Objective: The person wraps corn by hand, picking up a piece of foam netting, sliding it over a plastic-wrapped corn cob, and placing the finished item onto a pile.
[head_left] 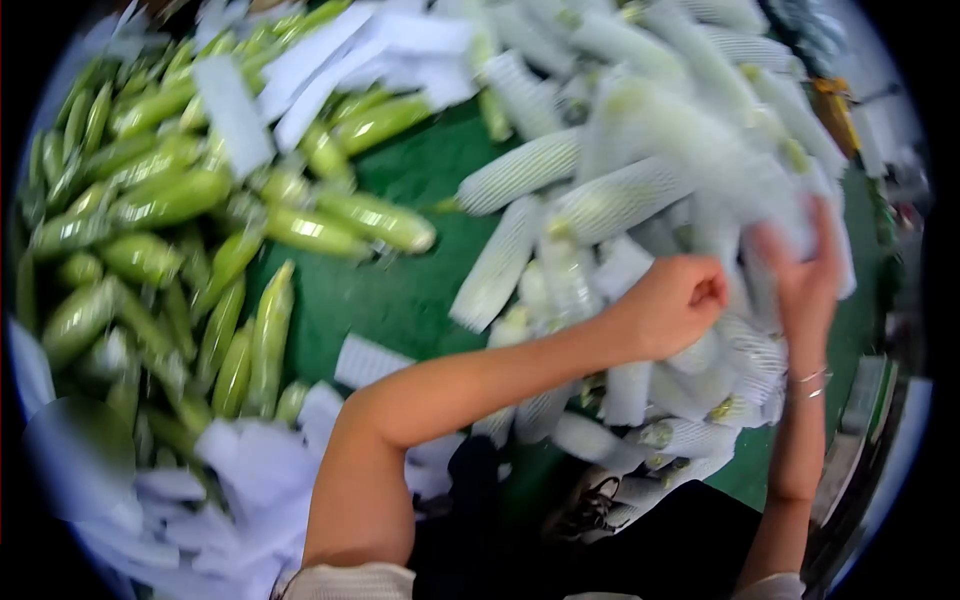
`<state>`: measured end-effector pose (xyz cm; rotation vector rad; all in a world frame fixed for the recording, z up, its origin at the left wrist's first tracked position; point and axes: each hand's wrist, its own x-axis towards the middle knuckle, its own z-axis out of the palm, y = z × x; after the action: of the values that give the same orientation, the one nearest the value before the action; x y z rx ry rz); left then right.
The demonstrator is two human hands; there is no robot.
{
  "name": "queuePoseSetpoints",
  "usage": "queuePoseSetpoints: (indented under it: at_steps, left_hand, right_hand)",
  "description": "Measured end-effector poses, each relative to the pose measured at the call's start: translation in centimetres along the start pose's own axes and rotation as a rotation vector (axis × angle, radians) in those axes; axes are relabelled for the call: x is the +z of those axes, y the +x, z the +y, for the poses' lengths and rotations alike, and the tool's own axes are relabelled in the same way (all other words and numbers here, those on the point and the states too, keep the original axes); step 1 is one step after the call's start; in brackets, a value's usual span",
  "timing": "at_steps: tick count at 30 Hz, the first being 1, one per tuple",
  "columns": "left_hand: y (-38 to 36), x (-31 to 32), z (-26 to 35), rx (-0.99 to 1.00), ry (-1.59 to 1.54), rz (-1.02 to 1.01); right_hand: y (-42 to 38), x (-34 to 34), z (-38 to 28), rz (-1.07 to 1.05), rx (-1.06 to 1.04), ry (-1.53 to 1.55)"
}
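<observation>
Motion blurs a long pale green vegetable in a white foam net sleeve (690, 140), slanting over the pile at the upper right. Its lower end lies between the smeared thumb and fingers of my right hand (805, 275), which wears a thin bracelet at the wrist. My left hand (675, 305) is curled closed just left of it, above other sleeved vegetables, with nothing visible in its fingers. Below and left of the blurred one lie a sleeved vegetable with its stem showing (525, 172) and another sleeved one (497, 265).
Green vegetables in clear film (170, 200) are heaped on the left of the green surface (335, 290). White sleeves or sheets lie at the top (350, 55) and lower left (245, 480). A shoe (595, 505) shows below, and flat boxes (862, 400) stand at the right edge.
</observation>
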<state>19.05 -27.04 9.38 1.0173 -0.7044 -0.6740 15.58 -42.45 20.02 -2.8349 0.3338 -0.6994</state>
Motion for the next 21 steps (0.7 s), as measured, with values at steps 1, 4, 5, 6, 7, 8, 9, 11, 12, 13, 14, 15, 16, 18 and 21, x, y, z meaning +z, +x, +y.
queuePoseSetpoints:
  at_steps: [1, 4, 5, 6, 7, 8, 9, 11, 12, 13, 14, 15, 16, 18, 21]
  left_hand:
    - [-2.0, -1.4, -0.1, 0.006, -0.029, 0.104]
    - [-10.6, -8.2, -0.7, -0.105, 0.211, 0.568]
    - [-14.0, -10.6, -1.4, -0.151, 0.229, 0.785]
    - [-17.4, -13.1, -1.7, -0.204, 0.291, 0.976]
    - [-20.8, -15.3, -1.5, -0.265, 0.371, 1.141]
    - [-23.2, -16.5, -0.8, -0.261, 0.379, 1.277]
    - [-25.1, -17.2, 0.1, -0.283, 0.355, 1.366]
    - [-27.9, -18.0, 0.7, -0.293, 0.292, 1.409]
    - [-28.9, -18.3, 0.9, -0.293, 0.241, 1.403]
    - [-29.6, -18.4, 0.9, -0.289, 0.253, 1.408]
    - [-30.2, -18.6, 0.6, -0.332, 0.237, 1.388]
    - [-30.4, -19.0, 0.4, -0.368, 0.219, 1.361]
    - [-30.5, -19.6, 0.3, -0.356, 0.223, 1.349]
    - [-30.9, -20.2, -0.9, -0.415, 0.417, 1.296]
    - [-26.2, -19.9, -1.6, -0.259, 0.231, 0.92]
  right_hand:
    - [1.5, -0.4, 1.6, 0.056, -0.025, -0.092]
    - [-0.7, 1.0, -0.6, 0.223, -0.367, -0.478]
    - [-3.8, 2.6, -2.7, 0.09, -0.36, -0.263]
    - [-7.5, 5.1, -5.2, -0.04, -0.349, -0.049]
    - [-10.2, 7.3, -7.8, -0.428, -0.405, 0.084]
    - [-12.3, 9.8, -11.7, -0.767, -0.33, 0.312]
    - [-15.5, 13.8, -13.9, -0.742, -0.409, 0.599]
    - [-18.2, 19.1, -19.7, -0.791, -0.484, 0.689]
    - [-19.5, 21.3, -21.8, -0.793, -0.515, 0.628]
    - [-20.9, 23.7, -23.1, -0.821, -0.573, 0.572]
    - [-21.6, 24.9, -23.6, -0.814, -0.575, 0.575]
    - [-21.7, 26.0, -23.9, -1.047, -0.563, 0.612]
    - [-21.5, 26.9, -24.1, -1.279, -0.54, 0.641]
    - [-18.5, 27.1, -22.1, -0.899, -0.311, 1.104]
    - [-11.8, 25.3, -20.2, -1.012, 0.873, 1.831]
